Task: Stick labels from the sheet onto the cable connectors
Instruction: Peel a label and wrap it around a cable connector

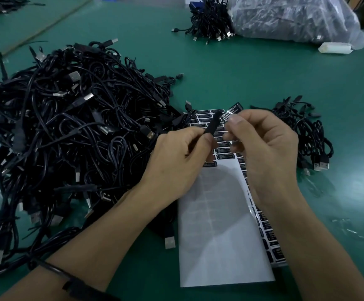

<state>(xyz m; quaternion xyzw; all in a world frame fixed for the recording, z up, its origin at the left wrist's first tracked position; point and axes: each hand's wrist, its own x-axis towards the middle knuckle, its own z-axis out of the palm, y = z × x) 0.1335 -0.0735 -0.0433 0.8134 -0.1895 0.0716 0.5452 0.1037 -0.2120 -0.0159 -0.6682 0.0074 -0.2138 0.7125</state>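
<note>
My left hand [180, 157] pinches a slim black cable connector [213, 123] that points up and to the right. Just right of its tip, my right hand [263, 144] pinches a black label [231, 110] with white print between thumb and forefinger. Under both hands lies the label sheet [224, 235] on the green table; its near part is bare white backing and black labels remain at its far end and along its right edge.
A large tangle of black USB cables [68, 131] covers the table at left. A smaller cable bundle [307, 135] lies right of my hands. Far back sit another cable bunch [211, 20], a clear plastic bag of cables [296, 16] and a white object [335, 48].
</note>
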